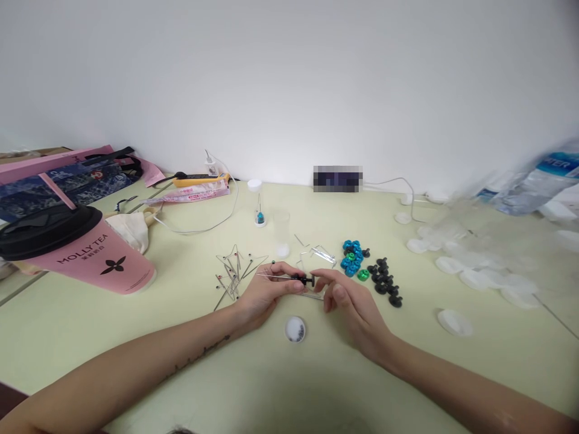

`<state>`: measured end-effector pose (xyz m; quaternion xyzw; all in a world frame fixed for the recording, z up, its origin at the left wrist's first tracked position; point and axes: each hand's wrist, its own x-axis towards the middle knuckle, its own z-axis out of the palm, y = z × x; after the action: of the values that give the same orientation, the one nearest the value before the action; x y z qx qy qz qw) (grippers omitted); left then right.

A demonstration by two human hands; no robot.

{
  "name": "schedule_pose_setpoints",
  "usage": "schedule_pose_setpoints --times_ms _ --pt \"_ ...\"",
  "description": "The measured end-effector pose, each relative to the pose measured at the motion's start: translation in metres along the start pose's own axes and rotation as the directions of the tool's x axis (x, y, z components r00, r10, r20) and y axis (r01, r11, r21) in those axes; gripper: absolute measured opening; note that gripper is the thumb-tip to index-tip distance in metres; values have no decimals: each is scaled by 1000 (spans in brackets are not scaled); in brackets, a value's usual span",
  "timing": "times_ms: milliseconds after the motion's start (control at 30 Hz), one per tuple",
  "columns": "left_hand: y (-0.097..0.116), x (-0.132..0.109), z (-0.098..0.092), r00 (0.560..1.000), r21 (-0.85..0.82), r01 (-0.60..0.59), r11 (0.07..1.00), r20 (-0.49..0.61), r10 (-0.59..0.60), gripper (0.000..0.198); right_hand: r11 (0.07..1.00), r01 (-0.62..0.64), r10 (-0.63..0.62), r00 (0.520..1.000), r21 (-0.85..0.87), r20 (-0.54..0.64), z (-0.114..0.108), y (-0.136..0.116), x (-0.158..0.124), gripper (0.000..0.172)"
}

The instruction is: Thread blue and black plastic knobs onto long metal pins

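My left hand is closed around a small black plastic piece with a flat round end. Thin metal wires run out of this piece toward the left, across my fingers. On the other side, the index fingertip of my right hand is at or very close to the round end; its fingers are bent and apart, with nothing seen in them. Below both hands sits a white cap with small dark bits in it. Bent metal wires lie just beyond my hands.
Bent wires with small coloured beads lie left. Blue knobs, green ones and black flanged pieces lie right. A clear tube stands behind. A pink cup is left; white caps and a clear bag are right.
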<state>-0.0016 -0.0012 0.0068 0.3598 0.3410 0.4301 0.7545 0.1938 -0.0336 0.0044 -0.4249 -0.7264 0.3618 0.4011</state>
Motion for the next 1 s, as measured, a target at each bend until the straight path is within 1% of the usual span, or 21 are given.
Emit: schedule_pose_setpoints --times_ms 267,333,433,567,900,1000 --pt "1 -1 1 1000 6 -3 1000 -15 3 23 1000 -2 2 1000 18 -7 -1 -2 -1 41" --pt "1 -1 1 1000 9 -2 1000 -27 2 24 1000 19 -18 999 13 -28 -1 -2 -1 40" --pt "1 -1 1 1000 6 -2 1000 -23 2 24 999 47 -48 999 -22 -20 0 -1 -2 39" --pt "1 -1 1 1000 2 -1 1000 -19 1 24 999 38 -38 999 -6 -30 1 0 -2 38" --pt "0 -1 0 1000 5 -3 1000 -12 3 24 998 34 -34 999 -44 -3 0 -1 -1 40" --pt "0 -1 0 1000 8 -5 1000 -15 5 23 999 19 -19 1000 -36 -15 0 -1 0 41"
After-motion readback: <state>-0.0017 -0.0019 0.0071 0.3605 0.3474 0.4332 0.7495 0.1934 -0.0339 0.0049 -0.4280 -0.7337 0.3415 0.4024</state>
